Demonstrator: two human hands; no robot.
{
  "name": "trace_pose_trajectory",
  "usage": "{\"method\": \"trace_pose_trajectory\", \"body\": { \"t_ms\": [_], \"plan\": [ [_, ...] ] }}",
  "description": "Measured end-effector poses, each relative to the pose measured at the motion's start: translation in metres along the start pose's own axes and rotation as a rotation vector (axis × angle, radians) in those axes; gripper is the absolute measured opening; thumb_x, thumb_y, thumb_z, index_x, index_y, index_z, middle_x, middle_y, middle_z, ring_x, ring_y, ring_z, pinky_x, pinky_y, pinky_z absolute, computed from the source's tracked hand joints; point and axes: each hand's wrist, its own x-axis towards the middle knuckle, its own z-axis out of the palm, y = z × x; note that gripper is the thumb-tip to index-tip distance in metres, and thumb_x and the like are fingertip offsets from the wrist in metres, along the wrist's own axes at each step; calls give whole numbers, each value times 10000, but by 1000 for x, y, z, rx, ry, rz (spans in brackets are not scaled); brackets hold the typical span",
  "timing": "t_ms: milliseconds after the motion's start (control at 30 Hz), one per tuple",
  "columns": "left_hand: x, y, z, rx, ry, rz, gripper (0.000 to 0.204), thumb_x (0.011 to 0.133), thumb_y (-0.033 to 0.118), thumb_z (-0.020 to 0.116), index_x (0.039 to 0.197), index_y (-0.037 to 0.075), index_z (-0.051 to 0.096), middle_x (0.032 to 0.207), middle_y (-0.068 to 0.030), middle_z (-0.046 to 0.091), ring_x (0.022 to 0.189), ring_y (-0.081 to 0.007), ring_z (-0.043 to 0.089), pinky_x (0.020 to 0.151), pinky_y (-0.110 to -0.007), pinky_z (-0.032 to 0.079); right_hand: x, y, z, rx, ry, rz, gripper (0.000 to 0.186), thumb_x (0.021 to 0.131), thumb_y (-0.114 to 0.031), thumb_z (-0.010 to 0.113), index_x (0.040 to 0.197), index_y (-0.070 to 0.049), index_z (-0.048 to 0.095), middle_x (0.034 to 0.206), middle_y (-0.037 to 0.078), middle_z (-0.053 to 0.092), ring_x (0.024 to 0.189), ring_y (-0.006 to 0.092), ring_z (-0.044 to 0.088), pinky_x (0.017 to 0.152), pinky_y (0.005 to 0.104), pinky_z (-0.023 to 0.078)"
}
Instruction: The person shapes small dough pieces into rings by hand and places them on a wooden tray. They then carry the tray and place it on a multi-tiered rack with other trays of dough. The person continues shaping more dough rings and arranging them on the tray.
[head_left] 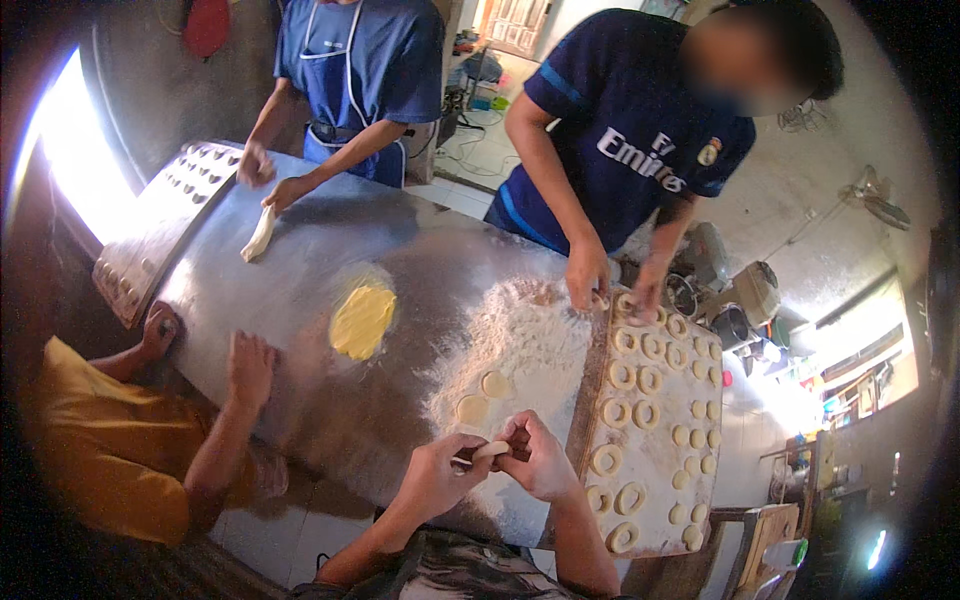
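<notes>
My left hand (442,470) and my right hand (538,462) are closed around a small pale dough piece (490,450), pinching it between thumbs and fingers over the metal table (300,410). Just beyond them are loose white flour (510,330) and flat dough discs (496,385). A floured board (655,480) on my right holds several dough rings (620,375) and small rounds (680,435). A patch of yellow spread (362,320) lies on the table, ahead of my hands and to the left.
A co-worker in blue with an apron (350,80) handles a dough strip (258,235). Another in navy (600,120) reaches over the board's far end. A person in yellow (120,440) has hands at the left edge, near a tray (135,250) with dark-spotted pieces.
</notes>
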Motion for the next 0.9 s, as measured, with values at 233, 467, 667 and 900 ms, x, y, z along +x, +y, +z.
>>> {"method": "trace_pose_trajectory", "body": {
  "t_ms": [233,467,667,900],
  "plan": [
    [14,-12,24,323,197,406,222,794,2,707,1003,53,651,895,-107,642,916,-273,640,777,-401,550,9,24,16,-225,278,-217,488,890,-124,702,1299,-21,457,1093,99,589,1071,194,599,863,351,521],
    [1,-28,61,-724,34,269,244,862,-18,516,1098,18,466,931,-135,530,931,-251,534,767,-385,461,-24,40,-5,737,64,-188,377,933,-155,600,1289,-73,507,1135,112,589,1028,237,585,903,387,487],
    [15,-2,83,-19,302,749,261,996,236,460,1117,5,472,719,-86,515,602,-224,530,587,-344,435,-53,24,-7,401,267,-414,636,978,-542,498,1415,-93,390,1316,143,525,973,259,586,908,362,462],
    [4,33,137,-45,-85,309,156,1025,107,435,1141,22,495,751,-173,618,574,-332,649,517,-400,481,-90,28,-69,448,133,-247,735,944,-612,533,1478,-151,325,1511,143,393,1096,241,611,856,344,506]
  ]
}}
